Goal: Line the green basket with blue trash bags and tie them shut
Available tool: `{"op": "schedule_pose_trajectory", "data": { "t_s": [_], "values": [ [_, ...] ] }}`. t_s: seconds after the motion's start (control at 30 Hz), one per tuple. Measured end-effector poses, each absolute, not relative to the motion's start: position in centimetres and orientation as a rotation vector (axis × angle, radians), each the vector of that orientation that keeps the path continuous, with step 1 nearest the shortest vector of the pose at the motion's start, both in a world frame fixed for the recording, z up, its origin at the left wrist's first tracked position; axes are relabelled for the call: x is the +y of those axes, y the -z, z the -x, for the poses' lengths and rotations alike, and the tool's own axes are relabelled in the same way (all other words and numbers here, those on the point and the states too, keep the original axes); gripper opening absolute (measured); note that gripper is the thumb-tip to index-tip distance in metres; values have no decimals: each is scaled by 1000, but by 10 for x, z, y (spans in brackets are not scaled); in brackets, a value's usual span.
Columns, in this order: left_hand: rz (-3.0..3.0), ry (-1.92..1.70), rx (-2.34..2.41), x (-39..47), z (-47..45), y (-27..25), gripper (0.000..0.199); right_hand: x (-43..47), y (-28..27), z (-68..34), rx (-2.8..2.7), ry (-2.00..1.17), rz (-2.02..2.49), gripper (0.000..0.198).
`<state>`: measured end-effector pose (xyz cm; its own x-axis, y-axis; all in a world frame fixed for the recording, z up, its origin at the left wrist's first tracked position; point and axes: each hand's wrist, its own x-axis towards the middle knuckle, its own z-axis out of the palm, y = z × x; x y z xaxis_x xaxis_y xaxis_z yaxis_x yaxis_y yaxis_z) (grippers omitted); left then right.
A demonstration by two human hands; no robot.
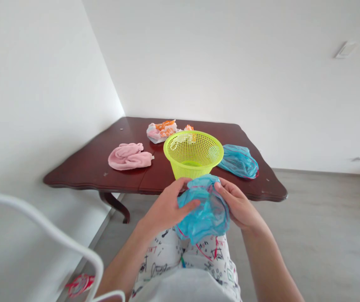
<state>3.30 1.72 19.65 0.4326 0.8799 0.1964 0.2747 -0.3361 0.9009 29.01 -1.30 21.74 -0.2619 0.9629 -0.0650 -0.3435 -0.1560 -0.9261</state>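
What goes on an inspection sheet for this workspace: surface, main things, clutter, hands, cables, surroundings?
Surface: dark reddish-brown table, small pale specks.
Main things: crumpled blue plastic bag, on the near side of the upright yellow-green basket.
Clutter: pink cloth left of the basket, orange-and-white plastic behind, second blue bag to the right.
Hands: left hand and right hand both grip the crumpled bag.
Cables: white cable at lower left, running out of frame.
Surroundings: white walls, pale wall fitting, grey floor, red-and-white item at lower left.
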Motion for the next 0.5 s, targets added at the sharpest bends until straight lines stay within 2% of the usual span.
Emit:
{"op": "schedule_pose_trajectory", "data": {
  "t_s": [0.07, 0.13, 0.3, 0.5],
  "values": [
    [-1825, -868, 972, 18, -39, -195, 22, -11, -214, -288, -1041, -1688, 875, 50],
    [-1792, -894, 981, 21, -36, -196, 11, -12, -208, -290, -976, -1688, 922, 55],
    [-1903, -950, 1109, 26, -11, -202, 16, -23, -189, -306, -837, -1687, 880, 53],
    [-2099, -655, 1251, 29, 24, -218, 25, -32, -188, -348, -1206, -1794, 699, 63]
  ]
}}
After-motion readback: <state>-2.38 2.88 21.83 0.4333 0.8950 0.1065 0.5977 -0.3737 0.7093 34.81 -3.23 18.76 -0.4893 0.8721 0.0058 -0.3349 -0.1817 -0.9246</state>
